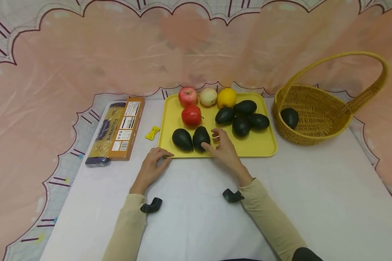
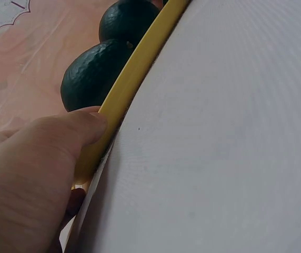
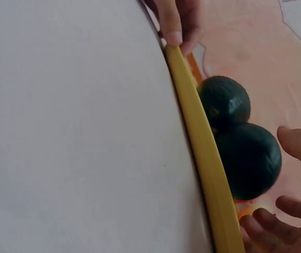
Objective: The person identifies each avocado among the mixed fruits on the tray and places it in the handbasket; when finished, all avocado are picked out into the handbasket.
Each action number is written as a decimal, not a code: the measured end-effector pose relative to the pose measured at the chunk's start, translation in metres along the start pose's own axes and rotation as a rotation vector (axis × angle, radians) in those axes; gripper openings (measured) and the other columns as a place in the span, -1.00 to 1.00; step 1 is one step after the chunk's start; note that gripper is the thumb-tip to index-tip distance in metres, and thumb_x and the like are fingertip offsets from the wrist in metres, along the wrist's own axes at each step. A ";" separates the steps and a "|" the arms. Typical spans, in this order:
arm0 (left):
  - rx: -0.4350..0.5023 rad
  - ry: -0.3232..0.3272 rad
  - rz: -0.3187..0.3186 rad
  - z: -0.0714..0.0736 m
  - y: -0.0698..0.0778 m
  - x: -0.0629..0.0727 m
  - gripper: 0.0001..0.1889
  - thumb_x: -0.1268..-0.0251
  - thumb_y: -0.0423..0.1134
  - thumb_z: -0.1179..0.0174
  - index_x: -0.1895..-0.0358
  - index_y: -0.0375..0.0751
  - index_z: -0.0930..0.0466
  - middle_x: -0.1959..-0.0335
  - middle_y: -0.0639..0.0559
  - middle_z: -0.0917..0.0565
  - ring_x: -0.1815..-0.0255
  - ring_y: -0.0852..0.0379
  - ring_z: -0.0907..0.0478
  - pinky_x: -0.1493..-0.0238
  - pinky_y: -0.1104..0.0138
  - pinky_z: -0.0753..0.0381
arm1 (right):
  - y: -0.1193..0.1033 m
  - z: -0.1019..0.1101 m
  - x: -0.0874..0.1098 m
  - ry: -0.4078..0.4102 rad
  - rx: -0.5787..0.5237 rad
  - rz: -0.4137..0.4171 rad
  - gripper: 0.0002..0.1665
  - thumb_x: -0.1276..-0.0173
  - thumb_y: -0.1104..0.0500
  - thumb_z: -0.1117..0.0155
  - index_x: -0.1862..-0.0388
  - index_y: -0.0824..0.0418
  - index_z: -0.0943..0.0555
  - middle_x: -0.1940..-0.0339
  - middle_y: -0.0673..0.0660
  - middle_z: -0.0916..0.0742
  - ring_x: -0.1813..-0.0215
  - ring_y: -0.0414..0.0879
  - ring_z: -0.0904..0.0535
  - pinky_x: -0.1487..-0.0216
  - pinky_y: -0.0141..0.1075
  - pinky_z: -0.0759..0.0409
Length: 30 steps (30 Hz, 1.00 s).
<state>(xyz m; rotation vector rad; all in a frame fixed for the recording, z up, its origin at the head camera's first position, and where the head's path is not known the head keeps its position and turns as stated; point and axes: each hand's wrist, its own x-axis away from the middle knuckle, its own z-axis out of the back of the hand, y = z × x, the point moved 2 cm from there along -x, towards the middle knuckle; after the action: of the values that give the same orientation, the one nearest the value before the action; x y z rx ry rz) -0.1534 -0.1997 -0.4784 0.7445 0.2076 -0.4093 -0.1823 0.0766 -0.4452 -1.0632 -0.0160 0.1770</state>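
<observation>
My left hand (image 1: pixel 151 167) pinches the near left corner of a yellow tray (image 1: pixel 258 151), its thumb lying along the rim in the left wrist view. Over the tray's front part, my right hand (image 1: pixel 225 148) has its thumb and fingers spread apart beside a dark avocado (image 1: pixel 200 137), with nothing held. In the right wrist view a gap shows between those fingers and the nearer avocado (image 3: pixel 249 161). Just left of it lies another avocado (image 1: pixel 182 140). Several more avocados (image 1: pixel 241 126) cluster at the tray's right.
Along the tray's back sit a pink apple (image 1: pixel 187 96), a pale round fruit (image 1: pixel 208 96) and an orange (image 1: pixel 227 98), with a red apple (image 1: pixel 191 115) in front. A wicker basket (image 1: pixel 313 139) holding one avocado (image 1: pixel 289 117) stands right. Spaghetti packaging (image 1: pixel 115 130) and a yellow-wrapped piece (image 1: pixel 152 133) lie left.
</observation>
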 end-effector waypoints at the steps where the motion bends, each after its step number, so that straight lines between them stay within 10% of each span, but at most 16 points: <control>1: 0.001 0.000 0.004 0.000 0.000 0.000 -0.86 -0.21 -0.30 -0.26 0.18 0.01 -0.65 0.19 0.13 -0.60 0.06 0.18 -0.43 -0.01 0.24 -0.41 | 0.000 -0.002 0.000 -0.005 0.016 -0.012 -0.19 -0.19 -0.13 -0.35 -0.29 0.19 -0.28 -0.13 0.19 -0.50 -0.12 0.04 -0.47 -0.07 -0.10 -0.52; 30: 0.007 -0.005 0.026 0.000 0.002 0.002 -0.85 -0.21 -0.31 -0.26 0.17 -0.01 -0.65 0.18 0.12 -0.60 0.02 0.16 -0.42 -0.06 0.22 -0.40 | -0.007 -0.025 -0.012 0.068 0.145 -0.044 -0.15 -0.05 -0.22 -0.42 -0.24 0.06 -0.30 -0.15 0.12 -0.49 -0.11 0.05 -0.48 -0.18 -0.04 -0.44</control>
<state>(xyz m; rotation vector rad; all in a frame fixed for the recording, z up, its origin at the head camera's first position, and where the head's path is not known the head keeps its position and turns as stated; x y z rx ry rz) -0.1510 -0.1990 -0.4775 0.7526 0.1918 -0.3869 -0.1903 0.0493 -0.4506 -0.9226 0.0348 0.1005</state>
